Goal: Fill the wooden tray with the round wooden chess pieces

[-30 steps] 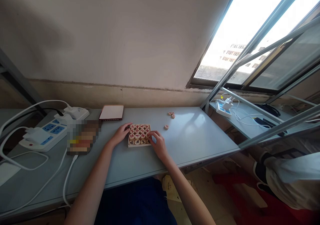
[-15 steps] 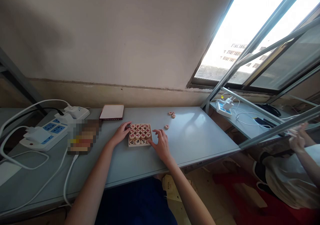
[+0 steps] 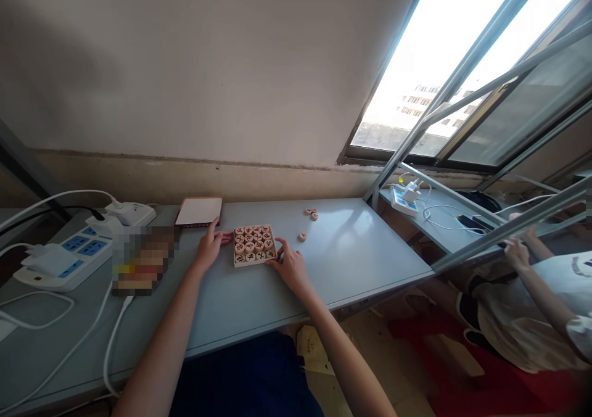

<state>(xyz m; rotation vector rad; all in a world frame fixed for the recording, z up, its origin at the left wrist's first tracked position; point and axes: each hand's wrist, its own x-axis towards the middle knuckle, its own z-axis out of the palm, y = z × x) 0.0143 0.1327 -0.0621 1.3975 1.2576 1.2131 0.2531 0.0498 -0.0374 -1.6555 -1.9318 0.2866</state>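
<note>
A shallow box [image 3: 256, 263] full of round wooden Chinese chess pieces [image 3: 250, 237] in rows sits on the desk before me. Most of their characters are red; the front row's look black. My right hand [image 3: 289, 263] grips the box's right side, thumb at the front corner and fingers bent along the edge. Left of the box, my left hand [image 3: 209, 245] is open with its fingers apart. One fingertip reaches up to the front edge of the box lid [image 3: 198, 212], pale on top with a dark red side; whether it touches cannot be seen.
Several loose chess pieces [image 3: 314, 216] lie right of the box, one piece [image 3: 302, 237] nearer. At left are a white power strip [image 3: 83, 250], cables and a blurred-out object [image 3: 143, 260]. A metal bed frame post [image 3: 386, 176] stands at the desk's right end. Another person [image 3: 531, 300] sits at right.
My left hand has left the box's left side and moved toward the lid, its fingers opening. My right hand has settled onto the box's right side. The view has shifted slightly.
</note>
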